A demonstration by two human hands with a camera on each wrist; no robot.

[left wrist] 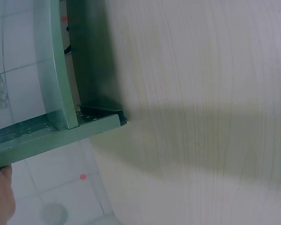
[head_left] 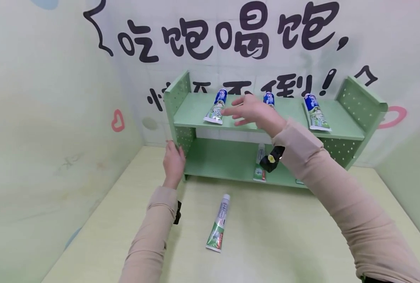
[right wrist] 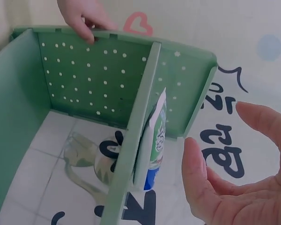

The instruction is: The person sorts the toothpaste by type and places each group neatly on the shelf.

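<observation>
My left hand (head_left: 173,161) grips the left side panel of a green two-tier shelf (head_left: 217,157); in the right wrist view its fingers hook over the panel's edge. Over the upper tier my right hand (head_left: 254,112) is held with fingers spread and nothing in them. Just left of its fingertips lies a blue-and-green toothpaste tube (head_left: 217,108), seen edge-on in the right wrist view as well. A second such tube (head_left: 269,99) is partly hidden behind the right hand, and a third (head_left: 317,114) lies farther right on that tier.
On the lower tier a white-and-green toothpaste tube (head_left: 260,173) is partly covered by the right wrist camera (head_left: 271,159). Another similar tube (head_left: 218,224) lies on the pale wooden table (head_left: 266,236) before the shelf. Walls with printed lettering stand behind and at the sides.
</observation>
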